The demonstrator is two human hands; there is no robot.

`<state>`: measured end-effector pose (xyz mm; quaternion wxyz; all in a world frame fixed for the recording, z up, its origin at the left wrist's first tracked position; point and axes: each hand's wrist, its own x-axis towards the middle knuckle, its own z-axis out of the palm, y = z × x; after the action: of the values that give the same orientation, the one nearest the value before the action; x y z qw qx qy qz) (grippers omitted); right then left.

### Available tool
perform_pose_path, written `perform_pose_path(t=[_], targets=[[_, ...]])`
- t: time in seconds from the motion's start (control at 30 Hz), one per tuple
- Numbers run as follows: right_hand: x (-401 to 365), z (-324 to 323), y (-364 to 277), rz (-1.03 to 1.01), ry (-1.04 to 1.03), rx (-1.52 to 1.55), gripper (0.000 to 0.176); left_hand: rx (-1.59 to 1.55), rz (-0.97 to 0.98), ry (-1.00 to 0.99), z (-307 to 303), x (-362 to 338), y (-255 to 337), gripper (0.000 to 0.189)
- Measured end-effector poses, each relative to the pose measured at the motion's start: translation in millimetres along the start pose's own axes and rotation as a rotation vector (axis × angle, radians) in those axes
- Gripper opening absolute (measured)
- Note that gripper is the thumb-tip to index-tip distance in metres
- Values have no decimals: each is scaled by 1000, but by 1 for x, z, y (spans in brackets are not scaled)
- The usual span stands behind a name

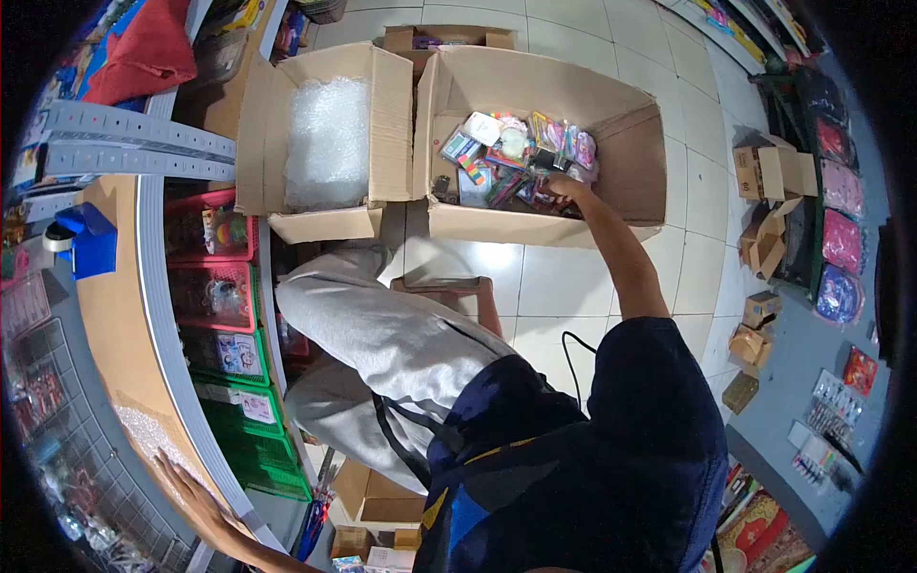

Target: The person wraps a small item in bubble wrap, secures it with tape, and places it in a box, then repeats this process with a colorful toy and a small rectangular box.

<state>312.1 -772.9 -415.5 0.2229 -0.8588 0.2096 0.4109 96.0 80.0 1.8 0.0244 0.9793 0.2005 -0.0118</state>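
My right hand (564, 187) reaches down into a large open cardboard box (626, 172) on the floor. Its fingers look curled in among a pile of small packaged goods (511, 143); what they hold, if anything, I cannot make out. Clear packets, a white round-cornered item (482, 126) and a colourful strip (471, 170) lie in that pile. Far off at the lower left, my left hand (191, 497) rests flat with fingers spread on a piece of bubble wrap (148, 435), atop a brown cardboard-covered counter (115, 325).
Beside the large box stands another cardboard box (263, 143) with bubble wrap (328, 134) inside. Red baskets (253, 224) and green baskets (258, 458) line the shelf on the left. A blue tape dispenser (94, 239) sits on the counter. Small cartons (764, 172) stand at the right.
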Motion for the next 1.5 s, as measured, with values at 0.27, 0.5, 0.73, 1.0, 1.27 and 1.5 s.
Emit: perform_pose_path(t=[0.27, 0.5, 0.73, 1.0, 1.27, 1.5], targets=[[112, 42, 29, -113, 11, -221, 34, 71, 113, 2, 1, 12, -45, 54], [72, 13, -72, -154, 219, -60, 35, -16, 137, -2, 0, 17, -90, 51], [93, 26, -117, -270, 387, -137, 32, -70, -70, 16, 7, 5, -43, 57], [120, 58, -160, -462, 158, -492, 42, -93, -66, 43, 12, 3, -26, 66], [243, 137, -168, 287, 319, 4, 82, -40, 69, 63, 19, 3, -72, 91], [219, 123, -211, 519, 474, 378, 79, -63, -27, 88, 15, 1, -47, 99]])
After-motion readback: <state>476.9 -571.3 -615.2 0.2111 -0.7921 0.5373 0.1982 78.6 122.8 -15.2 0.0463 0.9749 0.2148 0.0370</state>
